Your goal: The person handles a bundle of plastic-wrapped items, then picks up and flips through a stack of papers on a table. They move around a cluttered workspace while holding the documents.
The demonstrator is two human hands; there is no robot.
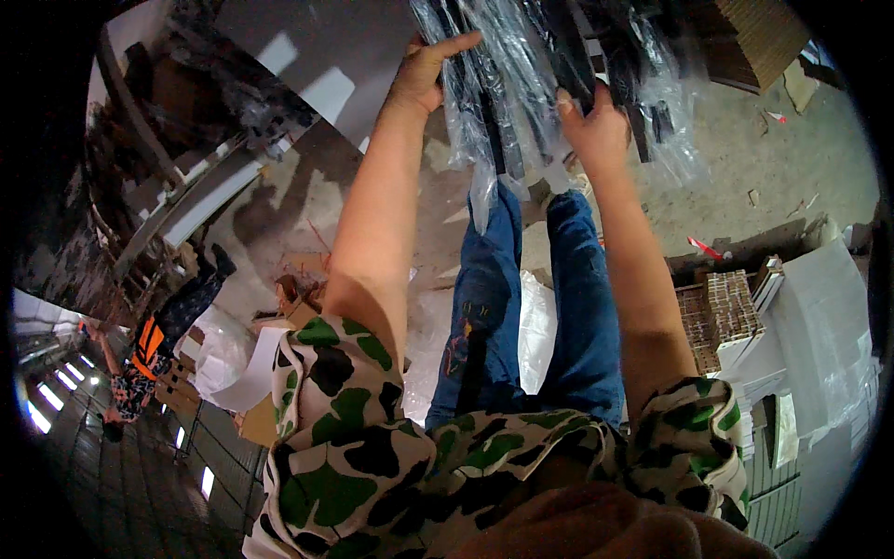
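Several long black strips wrapped in clear plastic (507, 84) stretch out at the top of the view, above my knees. My left hand (424, 76) grips the left side of this bundle, thumb laid across the wrap and the other fingers hidden beneath. On the other side my right hand (598, 132) is closed round wrapped strips, with its thumb on top. More plastic-wrapped black strips (656, 102) lie just right of my right hand. Loose ends of the plastic hang down toward my jeans. The far ends of the strips are cut off by the upper edge.
Brown ribbed boards (754, 42) stand at the upper right. Stacked bundles (722, 317) and a plastic-covered pile (829, 335) are at my right. A grey sheet (298, 56) lies to the upper left. Another person in an orange vest (149, 345) is at the far left, near cardboard (298, 293).
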